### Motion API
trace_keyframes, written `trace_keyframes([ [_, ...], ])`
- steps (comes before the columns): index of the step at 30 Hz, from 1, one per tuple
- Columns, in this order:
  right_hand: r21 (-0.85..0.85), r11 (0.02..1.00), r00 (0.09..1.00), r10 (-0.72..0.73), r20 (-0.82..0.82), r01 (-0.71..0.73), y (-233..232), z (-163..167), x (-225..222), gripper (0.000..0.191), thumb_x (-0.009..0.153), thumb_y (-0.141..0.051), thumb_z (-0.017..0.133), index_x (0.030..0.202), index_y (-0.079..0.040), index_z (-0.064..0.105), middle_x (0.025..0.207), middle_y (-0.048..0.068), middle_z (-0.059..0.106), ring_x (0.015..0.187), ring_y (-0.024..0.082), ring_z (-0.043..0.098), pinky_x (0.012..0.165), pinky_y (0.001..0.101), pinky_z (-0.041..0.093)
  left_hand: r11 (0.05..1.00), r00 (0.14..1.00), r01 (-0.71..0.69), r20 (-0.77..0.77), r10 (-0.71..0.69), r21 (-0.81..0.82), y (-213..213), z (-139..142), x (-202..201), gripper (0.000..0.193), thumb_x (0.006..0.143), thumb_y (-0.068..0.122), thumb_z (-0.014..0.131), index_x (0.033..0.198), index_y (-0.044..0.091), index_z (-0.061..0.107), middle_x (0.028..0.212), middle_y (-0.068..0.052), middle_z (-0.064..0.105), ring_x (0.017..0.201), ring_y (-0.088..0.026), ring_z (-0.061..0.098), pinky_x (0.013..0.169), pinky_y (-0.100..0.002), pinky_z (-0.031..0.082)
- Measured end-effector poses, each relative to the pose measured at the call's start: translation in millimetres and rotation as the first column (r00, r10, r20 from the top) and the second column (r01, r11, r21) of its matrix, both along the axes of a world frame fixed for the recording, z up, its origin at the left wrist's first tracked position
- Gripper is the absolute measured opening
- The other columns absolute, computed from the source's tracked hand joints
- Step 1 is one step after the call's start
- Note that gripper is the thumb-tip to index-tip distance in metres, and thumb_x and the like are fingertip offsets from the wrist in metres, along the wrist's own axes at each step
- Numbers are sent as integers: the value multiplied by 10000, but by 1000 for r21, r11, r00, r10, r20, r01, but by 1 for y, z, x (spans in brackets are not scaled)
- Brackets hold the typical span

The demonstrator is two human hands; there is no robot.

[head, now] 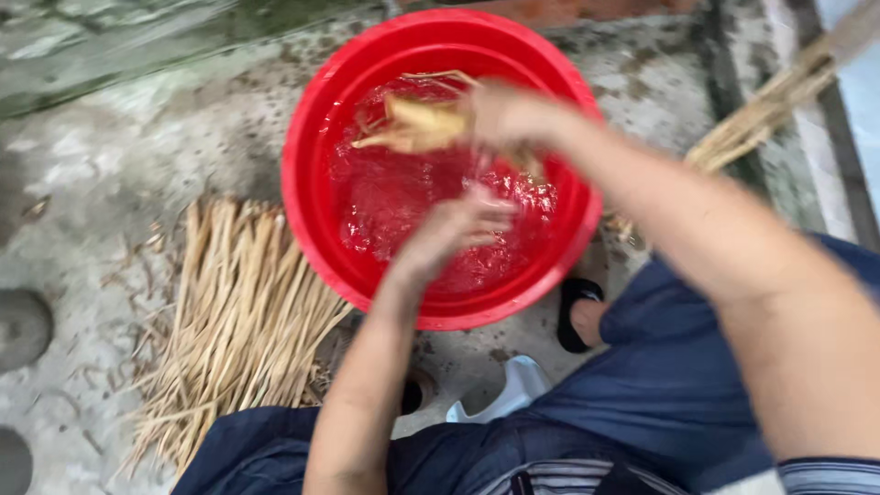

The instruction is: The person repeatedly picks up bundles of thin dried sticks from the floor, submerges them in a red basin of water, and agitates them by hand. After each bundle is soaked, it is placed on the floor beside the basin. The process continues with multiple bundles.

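A round red basin (307, 183) holding water sits on the concrete ground in front of me. My right hand (504, 115) is over the water, gripping a wet bundle of pale straw (417, 124) that sticks out to the left. Lower down, my left hand (454, 234) hovers above the water near the basin's front, fingers loosely curled with nothing visible in them. Both hands are blurred by motion.
A heap of dry straw stalks (234, 321) lies on the ground left of the basin. More straw (765, 115) lies at the upper right. My knees in dark blue cloth (678, 367) and a black sandal (577, 312) are below the basin. Wet stained concrete (101, 174) surrounds everything.
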State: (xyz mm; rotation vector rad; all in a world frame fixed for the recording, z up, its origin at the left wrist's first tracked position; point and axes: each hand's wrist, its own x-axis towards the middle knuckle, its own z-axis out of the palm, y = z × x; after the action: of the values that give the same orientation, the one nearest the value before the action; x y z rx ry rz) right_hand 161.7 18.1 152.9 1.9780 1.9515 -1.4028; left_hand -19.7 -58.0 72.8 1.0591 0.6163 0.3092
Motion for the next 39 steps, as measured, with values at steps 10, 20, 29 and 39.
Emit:
trace_keyframes([
  [10, 103, 941, 806, 215, 552, -322, -84, 177, 56, 374, 972, -278, 666, 1326, -184, 590, 962, 154, 725, 904, 314, 694, 777, 486, 534, 641, 487, -543, 418, 767, -543, 84, 50, 60, 216, 1012, 197, 743, 1141, 68, 628, 1096, -89, 690, 1101, -218, 640, 1138, -432, 494],
  [20, 602, 738, 897, -435, 79, 305, -208, 36, 288, 489, 1035, -184, 609, 1509, -171, 490, 1097, 99, 692, 865, 261, 658, 788, 443, 564, 931, 934, -328, 202, 295, 157, 126, 109, 225, 204, 879, 193, 716, 1043, 76, 679, 936, -53, 709, 915, -178, 660, 877, -422, 549],
  [29, 194, -178, 8, -715, -699, 965, -264, -241, 310, 303, 1056, -65, 552, 1337, -72, 440, 882, 41, 659, 687, 119, 657, 592, 265, 593, 634, 902, 145, 163, -401, 760, 63, 99, 334, 503, 1036, 349, 752, 1354, -15, 611, 1172, -94, 620, 1043, -170, 569, 860, -327, 522],
  [39, 58, -326, -278, -874, -399, 944, -226, -300, 272, 243, 963, -103, 671, 1154, -3, 558, 866, 123, 680, 644, 228, 653, 528, 381, 548, 979, 889, -98, -427, 167, 178, 104, 12, 136, 455, 969, 231, 631, 1400, 99, 568, 1240, -91, 712, 1028, -178, 708, 801, -273, 569],
])
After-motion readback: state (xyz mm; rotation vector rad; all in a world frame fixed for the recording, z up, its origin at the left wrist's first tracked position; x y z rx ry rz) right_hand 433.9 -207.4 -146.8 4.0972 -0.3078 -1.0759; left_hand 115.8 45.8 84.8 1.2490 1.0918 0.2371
